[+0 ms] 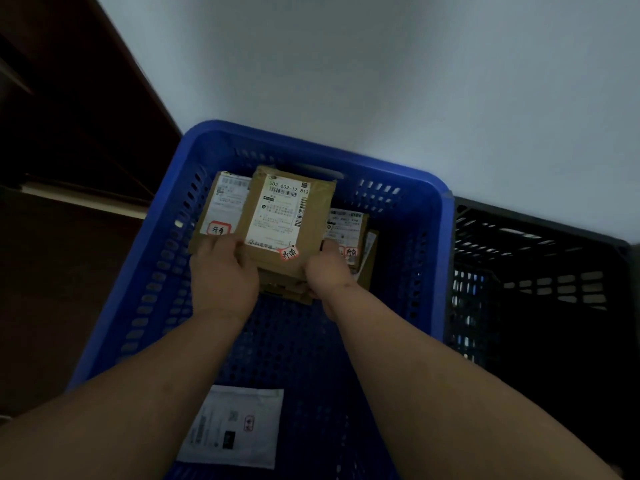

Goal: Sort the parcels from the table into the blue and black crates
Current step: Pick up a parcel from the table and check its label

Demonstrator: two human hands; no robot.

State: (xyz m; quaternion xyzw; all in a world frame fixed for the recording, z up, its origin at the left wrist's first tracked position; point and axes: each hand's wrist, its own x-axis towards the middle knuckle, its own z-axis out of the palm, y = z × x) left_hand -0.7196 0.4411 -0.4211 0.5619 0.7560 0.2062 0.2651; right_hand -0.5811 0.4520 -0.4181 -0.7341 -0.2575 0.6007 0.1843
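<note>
A brown cardboard parcel point(287, 216) with a white shipping label is held inside the blue crate point(433, 258). My left hand point(223, 271) grips its near left corner and my right hand point(327, 271) grips its near right corner. It sits over other brown parcels: one to the left point(221, 209), one to the right point(349, 230). A white flat mailer point(235, 427) lies on the crate floor near me. The black crate point(540, 271) stands right beside the blue one; its inside is dark.
Both crates stand on the floor against a pale wall point(381, 71). Dark wooden furniture point(69, 133) rises on the left of the blue crate. My forearms reach down over the crate's near half.
</note>
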